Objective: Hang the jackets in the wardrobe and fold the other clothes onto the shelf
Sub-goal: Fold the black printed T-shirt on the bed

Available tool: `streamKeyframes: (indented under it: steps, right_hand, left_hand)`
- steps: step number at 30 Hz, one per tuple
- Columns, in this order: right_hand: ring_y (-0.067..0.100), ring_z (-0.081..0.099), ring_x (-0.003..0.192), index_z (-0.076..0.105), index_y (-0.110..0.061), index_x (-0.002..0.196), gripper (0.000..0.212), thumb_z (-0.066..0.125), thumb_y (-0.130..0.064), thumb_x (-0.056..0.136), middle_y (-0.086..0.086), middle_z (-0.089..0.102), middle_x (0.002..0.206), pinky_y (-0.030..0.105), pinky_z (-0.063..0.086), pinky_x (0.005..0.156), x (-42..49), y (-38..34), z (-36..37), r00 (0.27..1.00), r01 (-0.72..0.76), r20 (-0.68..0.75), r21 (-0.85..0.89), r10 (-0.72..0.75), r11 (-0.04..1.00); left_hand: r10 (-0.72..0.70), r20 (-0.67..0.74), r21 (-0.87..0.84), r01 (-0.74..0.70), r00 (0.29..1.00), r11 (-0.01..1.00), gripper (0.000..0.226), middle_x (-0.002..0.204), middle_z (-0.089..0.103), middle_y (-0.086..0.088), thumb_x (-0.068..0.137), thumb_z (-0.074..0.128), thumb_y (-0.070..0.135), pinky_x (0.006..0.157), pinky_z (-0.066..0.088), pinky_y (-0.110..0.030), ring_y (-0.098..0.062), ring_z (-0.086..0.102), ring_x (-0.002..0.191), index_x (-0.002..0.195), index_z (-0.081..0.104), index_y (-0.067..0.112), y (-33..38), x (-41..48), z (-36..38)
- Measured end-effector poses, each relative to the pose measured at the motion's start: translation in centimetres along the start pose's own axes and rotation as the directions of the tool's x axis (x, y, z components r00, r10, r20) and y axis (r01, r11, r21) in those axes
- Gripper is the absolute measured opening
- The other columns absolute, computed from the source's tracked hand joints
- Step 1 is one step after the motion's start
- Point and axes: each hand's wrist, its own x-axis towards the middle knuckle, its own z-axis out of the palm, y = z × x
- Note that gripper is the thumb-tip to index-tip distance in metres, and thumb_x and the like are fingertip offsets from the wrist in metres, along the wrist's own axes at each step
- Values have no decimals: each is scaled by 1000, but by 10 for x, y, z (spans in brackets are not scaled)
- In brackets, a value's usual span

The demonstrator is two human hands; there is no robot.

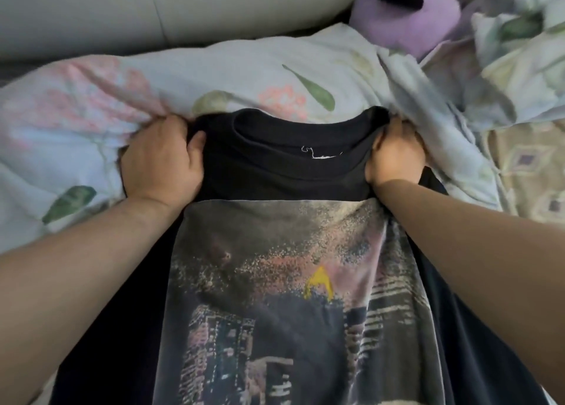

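The left hand (162, 160) grips one shoulder of the black cotton T-shirt with a faded city print (275, 282), thumb on the front and fingers curled behind the fabric. The right hand (394, 157) grips the other shoulder the same way. The shirt is spread front-up between them, collar away from the person, its top lying on a rumpled pale floral duvet (214, 77). Beyond the duvet are a padded cream headboard (153, 4) and, to the right, a round purple plush toy (406, 22).
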Motion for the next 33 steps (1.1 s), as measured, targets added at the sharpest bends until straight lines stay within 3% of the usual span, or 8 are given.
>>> streamKeyframes:
  steps: [8,14,18,22,25,27,29,33]
  right_hand:
    - [41,56,111,52,-2,128,39,32,-24,104,24,59,122,48,40,90,2,-4,-3,999,-31,22,-2,31,1000]
    - [42,56,110,56,-2,117,39,33,-31,105,25,60,121,45,41,88,-5,-6,-17,998,-48,45,132,42,990]
    - [41,54,112,54,-1,117,40,32,-32,107,23,58,121,41,38,84,-24,9,-38,988,5,147,289,-49,957]
    - [38,40,133,36,0,143,50,37,-33,105,20,43,143,43,31,105,-68,26,-79,966,152,152,323,-210,934]
    - [31,19,149,20,-6,156,63,41,-36,104,17,21,161,44,16,121,-114,29,-112,944,270,102,303,-313,914]
    - [28,16,151,25,-10,155,60,45,-32,103,14,21,162,40,13,122,-150,28,-129,931,293,109,349,-349,890]
    - [26,27,147,35,-12,151,54,49,-25,101,10,34,157,32,19,118,-195,28,-141,902,297,158,445,-401,845]
    - [26,40,134,43,-14,145,50,49,-24,96,4,42,146,34,26,116,-300,45,-137,830,373,234,444,-507,815]
  left_hand:
    - [10,-21,29,-9,1000,1000,24,83,57,-32,92,57,21,57,27,-40,-51,56,75,84,53,-2,-2,4,4]
    - [-2,-90,95,11,996,995,29,85,59,-29,97,47,30,55,29,-41,-50,58,77,87,54,3,0,-2,2]
    - [-3,-34,140,8,999,990,34,85,59,-31,100,44,30,57,34,-42,-50,59,76,89,55,0,3,-23,-13]
    - [26,212,33,-34,977,999,26,96,62,-27,102,42,31,67,37,-40,-46,58,89,91,52,9,0,-47,-55]
    - [63,246,-14,-61,967,998,29,115,61,-17,100,47,32,79,45,-44,-41,56,106,117,52,10,5,-72,-100]
    - [42,218,12,-45,975,999,50,142,49,-16,99,48,36,99,41,-48,-37,44,129,140,40,9,10,-101,-122]
    - [-29,254,-44,42,967,998,64,162,22,-7,101,45,41,118,23,-42,-25,19,149,155,24,13,19,-146,-137]
    - [-75,368,-76,110,927,991,69,165,3,2,100,42,45,123,12,-38,-15,-1,151,158,14,20,25,-267,-147]
